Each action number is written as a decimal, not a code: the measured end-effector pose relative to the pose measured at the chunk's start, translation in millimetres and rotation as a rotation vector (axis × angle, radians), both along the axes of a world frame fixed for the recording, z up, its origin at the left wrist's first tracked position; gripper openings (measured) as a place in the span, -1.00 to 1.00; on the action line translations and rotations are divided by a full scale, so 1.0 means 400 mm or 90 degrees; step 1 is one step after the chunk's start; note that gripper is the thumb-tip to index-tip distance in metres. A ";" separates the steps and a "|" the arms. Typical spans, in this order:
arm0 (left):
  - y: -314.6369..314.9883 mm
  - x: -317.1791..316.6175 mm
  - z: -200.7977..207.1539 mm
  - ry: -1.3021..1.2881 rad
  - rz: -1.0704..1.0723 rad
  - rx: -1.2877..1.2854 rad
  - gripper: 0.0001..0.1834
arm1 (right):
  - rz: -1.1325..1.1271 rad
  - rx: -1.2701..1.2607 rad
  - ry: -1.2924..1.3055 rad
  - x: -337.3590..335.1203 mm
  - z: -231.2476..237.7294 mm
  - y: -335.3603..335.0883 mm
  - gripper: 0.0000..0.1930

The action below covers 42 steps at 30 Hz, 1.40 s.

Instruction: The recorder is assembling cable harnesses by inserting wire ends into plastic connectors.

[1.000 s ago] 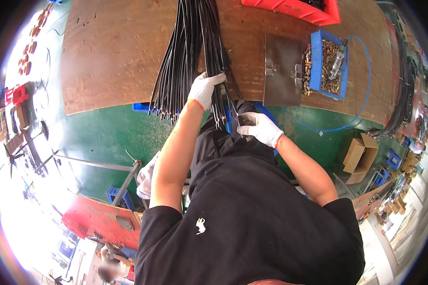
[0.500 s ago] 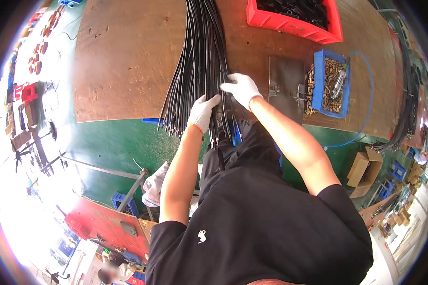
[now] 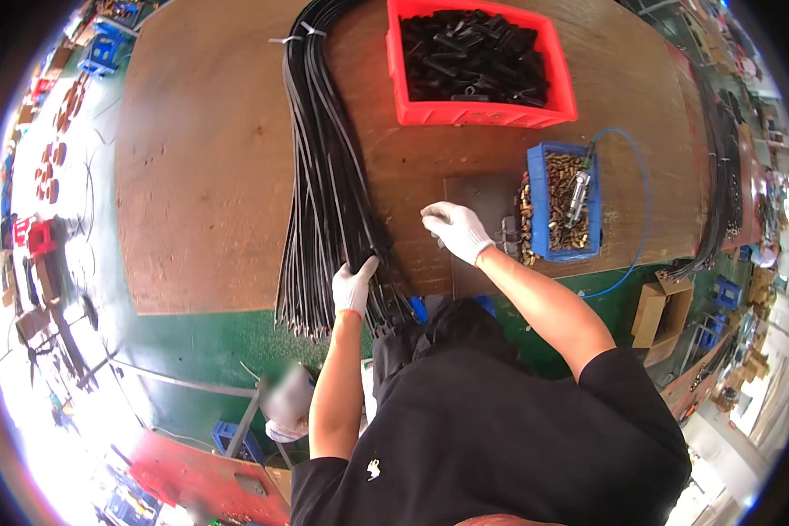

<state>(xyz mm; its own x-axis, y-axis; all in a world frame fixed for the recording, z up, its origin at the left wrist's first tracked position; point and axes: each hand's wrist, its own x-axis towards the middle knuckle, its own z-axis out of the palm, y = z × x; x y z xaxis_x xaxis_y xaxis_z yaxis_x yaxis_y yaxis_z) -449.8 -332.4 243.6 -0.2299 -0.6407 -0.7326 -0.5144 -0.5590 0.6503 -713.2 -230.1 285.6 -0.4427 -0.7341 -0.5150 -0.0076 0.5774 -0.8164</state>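
A long bundle of thin black hoses [image 3: 326, 184] runs down the brown table, its cut ends fanned out past the near edge. White ties hold the bundle at its far bend. My left hand [image 3: 352, 287], in a white glove, is closed around hoses on the right side of the fan, close to their ends. My gloved right hand [image 3: 458, 231] is over the table to the right of the bundle, apart from it. Its fingers are curled together, and whatever they pinch is too small to make out. Beneath and beside it is a dark metal plate [image 3: 478, 191].
A red bin [image 3: 482, 114] of black parts [image 3: 469, 57] stands far right of the bundle. Nearer sits a blue bin [image 3: 540, 210] with brass fittings [image 3: 563, 171] and a metal tool [image 3: 578, 195] on a blue air hose [image 3: 648, 202]. Loose fittings lie beside it.
My right hand has left the bundle and moved right, towards the blue bin. My left hand stays on the hoses. The view has shifted, showing more of the far table.
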 end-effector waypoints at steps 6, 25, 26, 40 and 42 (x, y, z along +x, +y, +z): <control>-0.005 -0.003 0.007 0.017 0.038 -0.025 -0.61 | -0.030 -0.164 0.648 -0.343 0.173 -0.067 -0.56; -0.008 -0.014 -0.002 0.000 0.077 0.027 -0.63 | 0.556 0.130 0.565 -0.716 0.178 -0.360 -0.22; -0.007 -0.014 -0.004 0.009 0.086 0.031 -0.63 | 0.560 0.141 0.556 -0.714 0.181 -0.362 -0.24; -0.001 -0.025 0.002 -0.004 0.077 -0.006 -0.65 | 0.339 -0.091 0.577 -0.731 0.089 -0.293 -0.44; 0.001 -0.016 -0.018 0.005 0.087 0.002 -0.66 | 0.147 -0.247 0.586 -0.754 0.047 -0.308 -0.57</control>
<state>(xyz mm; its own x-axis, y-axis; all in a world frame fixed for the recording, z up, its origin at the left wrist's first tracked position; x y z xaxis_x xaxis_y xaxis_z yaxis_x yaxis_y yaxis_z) -456.2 -331.8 236.4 -0.1457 -0.6638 -0.7336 -0.4279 -0.6263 0.6517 -1014.9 -353.1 304.5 -0.3727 -0.8953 0.2440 -0.8036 0.1799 -0.5673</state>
